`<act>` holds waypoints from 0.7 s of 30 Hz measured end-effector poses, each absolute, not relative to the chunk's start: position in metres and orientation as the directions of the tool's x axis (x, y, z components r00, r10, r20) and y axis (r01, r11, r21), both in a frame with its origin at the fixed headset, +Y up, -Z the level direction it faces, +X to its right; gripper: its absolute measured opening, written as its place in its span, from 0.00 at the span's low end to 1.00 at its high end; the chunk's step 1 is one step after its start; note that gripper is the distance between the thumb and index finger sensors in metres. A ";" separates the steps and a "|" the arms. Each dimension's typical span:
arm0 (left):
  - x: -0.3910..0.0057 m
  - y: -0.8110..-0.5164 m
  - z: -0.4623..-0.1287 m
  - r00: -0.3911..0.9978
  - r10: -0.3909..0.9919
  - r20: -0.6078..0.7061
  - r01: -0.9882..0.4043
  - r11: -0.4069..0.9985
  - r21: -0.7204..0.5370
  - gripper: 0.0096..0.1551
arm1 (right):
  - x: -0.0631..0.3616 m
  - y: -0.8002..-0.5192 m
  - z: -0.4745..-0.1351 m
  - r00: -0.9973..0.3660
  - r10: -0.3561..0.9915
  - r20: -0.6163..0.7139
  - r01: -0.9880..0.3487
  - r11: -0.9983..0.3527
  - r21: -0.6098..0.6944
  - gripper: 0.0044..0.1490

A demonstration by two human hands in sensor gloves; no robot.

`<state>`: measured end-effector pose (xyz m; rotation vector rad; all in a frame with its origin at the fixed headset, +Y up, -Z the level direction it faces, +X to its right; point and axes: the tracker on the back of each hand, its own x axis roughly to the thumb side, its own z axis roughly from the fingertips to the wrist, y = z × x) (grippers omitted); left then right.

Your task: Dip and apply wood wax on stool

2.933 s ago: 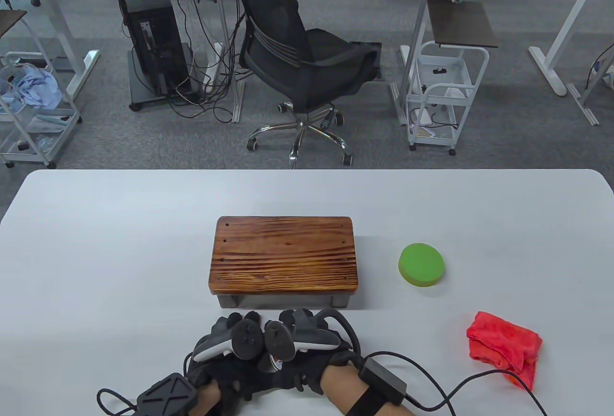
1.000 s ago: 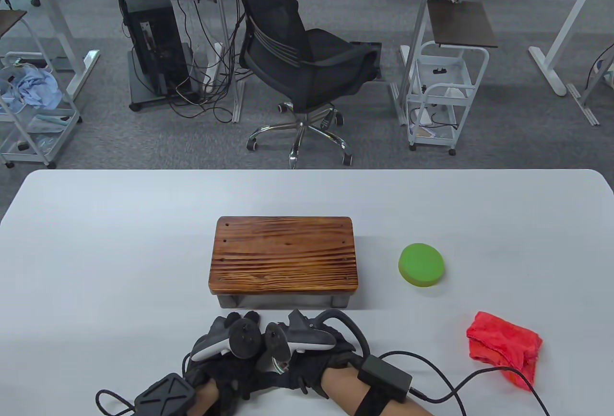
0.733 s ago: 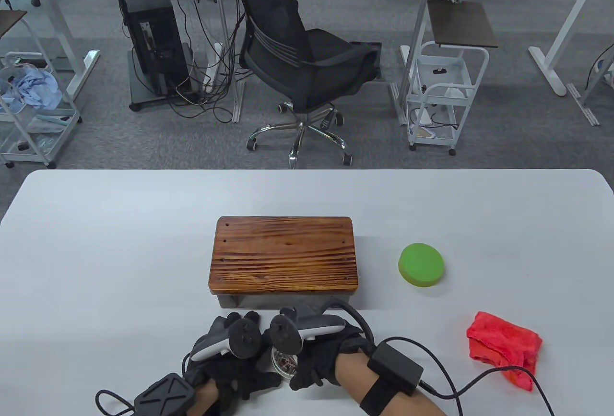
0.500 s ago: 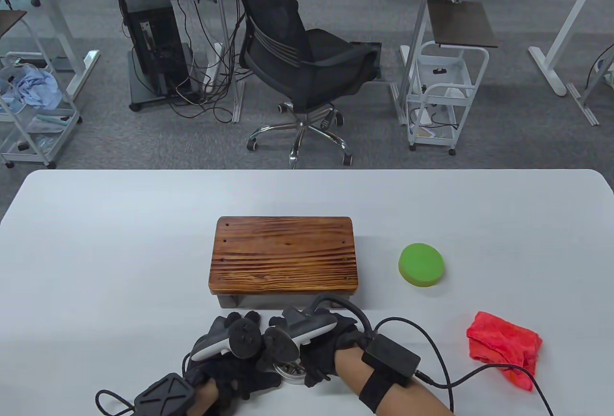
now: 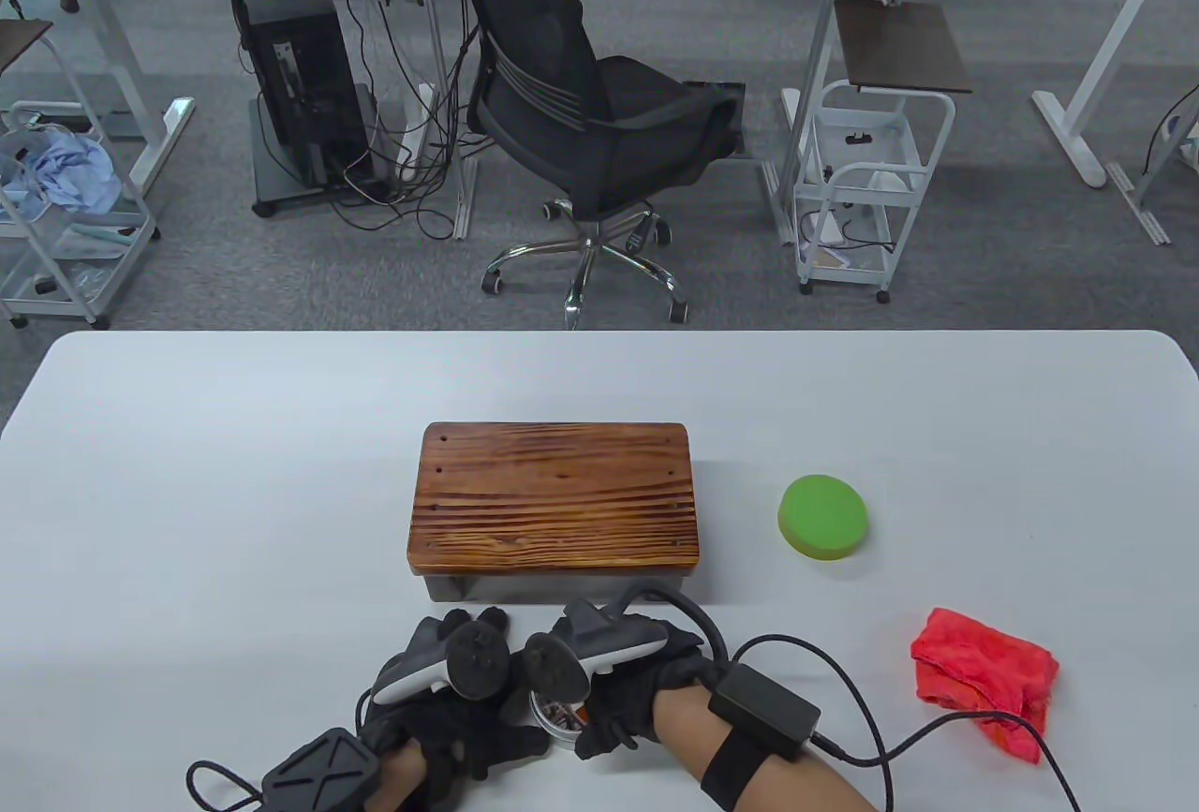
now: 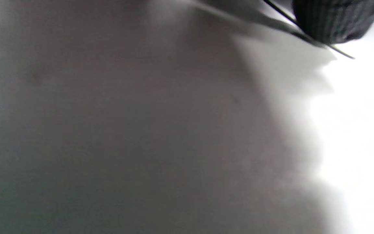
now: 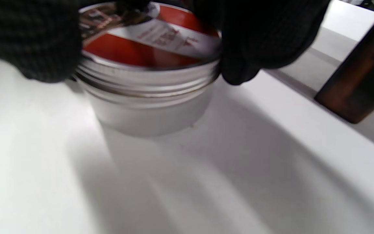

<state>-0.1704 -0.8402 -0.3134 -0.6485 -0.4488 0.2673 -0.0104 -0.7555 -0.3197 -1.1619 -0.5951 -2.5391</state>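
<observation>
The right hand (image 5: 626,696) is curling its gloved fingers (image 7: 258,39) round the rim of the red-labelled lid (image 7: 161,39) of a small round silver metal wax tin (image 5: 555,716), pinching it from both sides; the lid is sitting tilted on the threaded neck of the tin (image 7: 148,97). The tin is standing on the white table (image 5: 234,494) close to its near edge, between the two hands. The left hand (image 5: 450,709) is lying against the tin's left side with its fingers bent beneath the tracker, but whether they are gripping the tin cannot be told; the left wrist view is giving only a blurred grey surface.

Just beyond the hands, the low rectangular stool with a dark striped wooden top (image 5: 555,495) is standing at the table's middle, its near edge close to the knuckles; one brown leg (image 7: 359,78) is showing near the tin in the right wrist view. To the right of the stool, well apart, a round green sponge pad (image 5: 823,516) is lying flat. Nearer the front right, a crumpled red cloth (image 5: 985,673) is lying with the black cable (image 5: 899,746) from the right wrist running past it.

Bare table is stretching wide to the left of the stool and behind it up to the far edge. Beyond that edge a black office chair (image 5: 581,119) is standing on grey carpet.
</observation>
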 end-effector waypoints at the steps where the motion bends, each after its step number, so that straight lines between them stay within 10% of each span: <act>1: -0.170 -0.840 -0.314 0.871 0.374 0.317 -0.100 0.768 -0.633 0.41 | -0.009 -0.757 -0.319 -0.662 -0.068 0.746 0.395 -0.878 0.270 0.47; 9: -0.171 -0.840 -0.314 0.872 0.373 0.317 -0.099 0.768 -0.632 0.42 | -0.008 -0.761 -0.310 -0.870 -0.047 0.491 0.298 -0.844 0.446 0.50; 14: -0.171 -0.840 -0.314 0.872 0.372 0.317 -0.098 0.769 -0.631 0.42 | -0.008 -0.745 -0.317 -0.736 0.056 0.675 0.316 -0.853 0.416 0.61; 21: -0.171 -0.840 -0.313 0.873 0.371 0.316 -0.098 0.769 -0.632 0.42 | -0.021 -0.739 -0.314 -0.517 -0.132 0.846 0.521 -0.833 0.189 0.53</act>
